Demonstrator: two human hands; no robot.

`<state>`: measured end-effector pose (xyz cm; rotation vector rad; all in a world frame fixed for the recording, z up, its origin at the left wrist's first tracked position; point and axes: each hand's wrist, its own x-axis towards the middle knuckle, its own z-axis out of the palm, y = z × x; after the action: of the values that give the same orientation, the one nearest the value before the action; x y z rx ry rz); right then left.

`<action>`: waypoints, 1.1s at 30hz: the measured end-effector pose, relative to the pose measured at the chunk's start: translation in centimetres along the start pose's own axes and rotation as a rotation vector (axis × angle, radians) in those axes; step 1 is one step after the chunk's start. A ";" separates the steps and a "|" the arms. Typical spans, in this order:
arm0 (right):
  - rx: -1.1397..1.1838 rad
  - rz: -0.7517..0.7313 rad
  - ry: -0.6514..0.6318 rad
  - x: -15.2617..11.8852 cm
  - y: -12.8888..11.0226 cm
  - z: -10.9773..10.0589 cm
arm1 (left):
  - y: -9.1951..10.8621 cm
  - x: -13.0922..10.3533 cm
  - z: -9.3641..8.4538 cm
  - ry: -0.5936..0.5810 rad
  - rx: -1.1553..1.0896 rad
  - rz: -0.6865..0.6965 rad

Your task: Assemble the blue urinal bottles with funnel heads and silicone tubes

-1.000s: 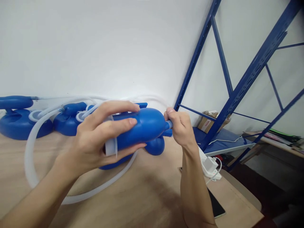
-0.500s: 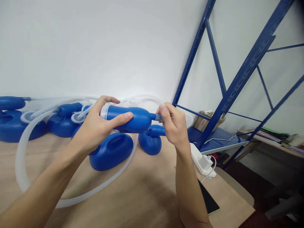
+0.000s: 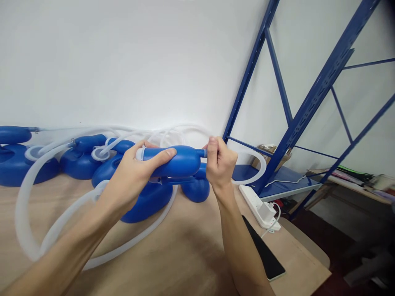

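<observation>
My left hand is wrapped round a blue plastic bottle-shaped part with a whitish collar at its left end, thumb along its top. It is held level above the table. A narrow neck at its right end runs into my right hand, a closed fist round a translucent hose where it meets the neck. The joint itself is hidden by the fingers. Beneath and behind my left hand sits a blue jug-like container, partly covered. Another rounded blue container stands below the neck.
More blue containers with translucent hoses line the wall at left. On the wooden table at right lie a black phone and a white power strip with a plug. A blue metal rack stands beyond.
Both hands and the blue part have come down slightly. My right hand has turned into a tighter fist round the hose end, and a hose loop now shows to its right.
</observation>
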<state>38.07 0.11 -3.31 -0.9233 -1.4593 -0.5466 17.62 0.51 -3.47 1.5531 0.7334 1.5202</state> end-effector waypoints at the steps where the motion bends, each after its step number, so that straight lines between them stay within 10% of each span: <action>1: 0.038 0.024 -0.007 0.1 -0.2 -0.2 | -0.2 -0.3 0.3 0.043 0.084 0.085; 6: 0.195 0.074 -0.046 0.8 -1.1 -1.9 | -0.7 -1.7 1.0 0.232 0.353 0.643; 12: 0.310 0.037 -0.120 1.0 -1.9 -2.9 | 0.3 -1.6 -0.1 0.129 0.447 1.087; 26: 0.386 0.170 -0.339 0.8 -0.7 -1.3 | 1.3 0.6 -3.0 0.005 0.584 1.166; 33: 0.208 -0.025 -0.257 2.1 0.3 -3.0 | 1.4 2.0 -4.6 0.107 0.504 1.133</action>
<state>40.26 -1.63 -0.98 -0.8321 -1.7249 -0.2934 13.07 2.29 -1.54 2.5105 0.2528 2.3319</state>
